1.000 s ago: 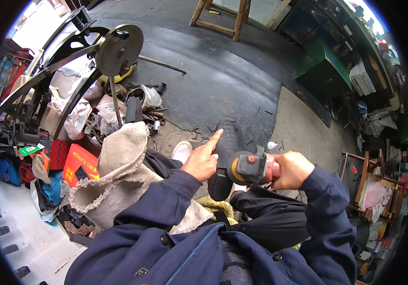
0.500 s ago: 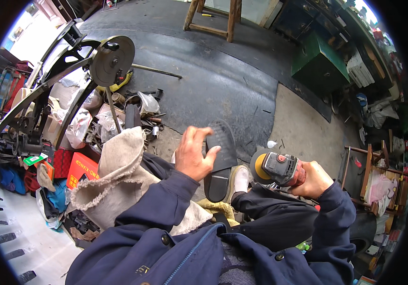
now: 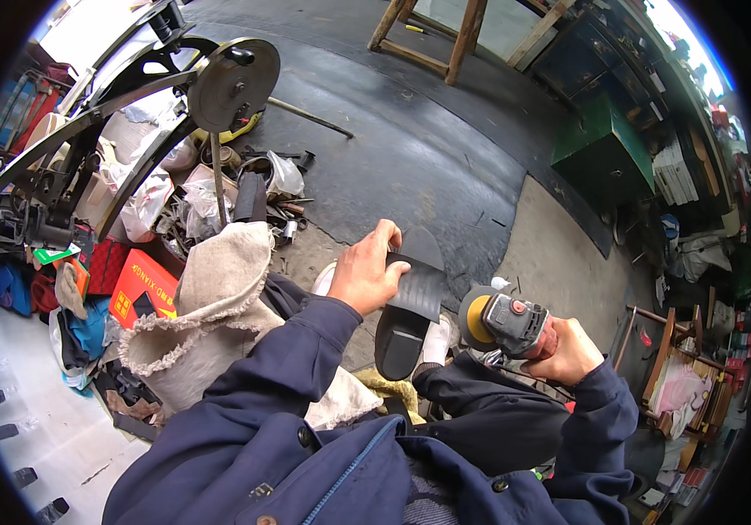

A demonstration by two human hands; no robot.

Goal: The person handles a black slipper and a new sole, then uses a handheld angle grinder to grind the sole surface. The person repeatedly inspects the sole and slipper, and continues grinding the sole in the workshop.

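My left hand (image 3: 368,273) is closed on the left edge of a black slide sandal (image 3: 400,343), the thumb lying by its wide ribbed band. The sandal points away from me, its rounded toe end beyond the band and its heel end nearest me. What my curled fingers touch underneath is hidden. My right hand (image 3: 565,352) grips a red and grey angle grinder (image 3: 520,324) by its body. The grinder's yellow and grey disc (image 3: 477,318) faces left, a short gap from the sandal. A light shoe (image 3: 437,339) shows between sandal and grinder.
A black hand-cranked machine with a round wheel (image 3: 234,86) stands at left, over bags and scraps. Rough beige cloth (image 3: 227,262) lies by my left forearm, next to a red box (image 3: 141,289). A green box (image 3: 603,149) and wooden stool (image 3: 432,44) stand farther off.
My left hand has moved slightly right and down and now holds the sandal's edge; before, its fingers were spread over it. The sandal's band shows more plainly. The grinder stays in my right hand.
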